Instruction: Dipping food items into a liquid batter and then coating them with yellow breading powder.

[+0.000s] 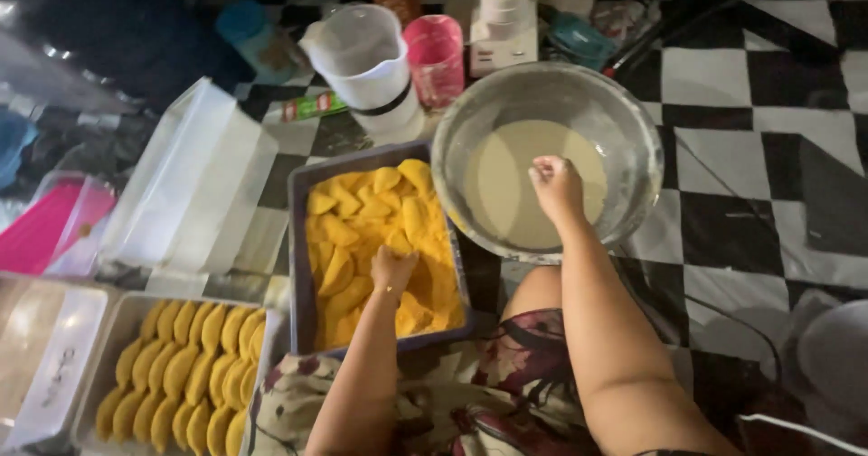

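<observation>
Presently: right hand (556,183) closed, dipped in the batter of the metal bowl (633,140) — left hand (391,269) closed on a yellow piece in the grey tray (299,239), floor's centre.

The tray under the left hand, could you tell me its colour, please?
Dark grey-blue tray, seen in the head view.

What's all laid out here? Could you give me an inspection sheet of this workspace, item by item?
Surface: black-and-white checkered floor; the person sits on it.
Job's things: dark tray of yellow crescent pieces; metal bowl holding pale batter; clear box with yellow pieces in rows.
Clutter: white jug, pink cup, white appliance, clear lid, pink container.
Hands: left hand closed over the tray's pieces; right hand closed above the batter, contents hidden.
Cables: thin dark cable across the floor on the right.
Surroundings: dim, dark items at top.
</observation>
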